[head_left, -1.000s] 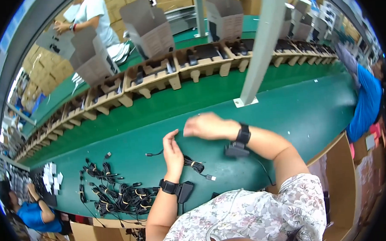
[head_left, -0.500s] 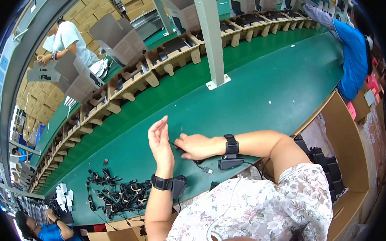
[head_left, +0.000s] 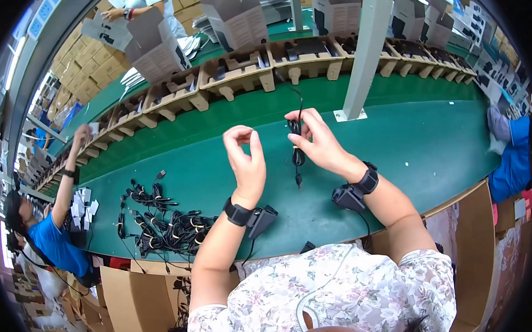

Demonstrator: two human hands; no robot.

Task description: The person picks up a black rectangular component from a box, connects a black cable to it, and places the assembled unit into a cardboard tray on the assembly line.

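My right hand (head_left: 317,140) grips a black USB cable (head_left: 298,156) between thumb and fingers. The cable is coiled into a bundle with a pale tie around it, one end rising toward the trays and a plug hanging below. To its left, my left hand (head_left: 246,161) is raised over the green table (head_left: 286,216), with fingers curved and a gap between them and the thumb. I see nothing in it. A tangled pile of similar tied black cables (head_left: 176,231) lies on the table, left of my left forearm.
A row of brown pulp trays (head_left: 231,77) with dark items runs along the far side, grey cartons standing behind. A metal post (head_left: 368,52) rises from the table. White small boxes (head_left: 83,208) lie far left, near a co-worker in blue (head_left: 59,237). Cardboard boxes (head_left: 137,299) flank me.
My right hand has lifted the cable bundle and moved up and right, away from my left hand. My left hand has curled its fingers. The co-worker at left now reaches toward the trays.
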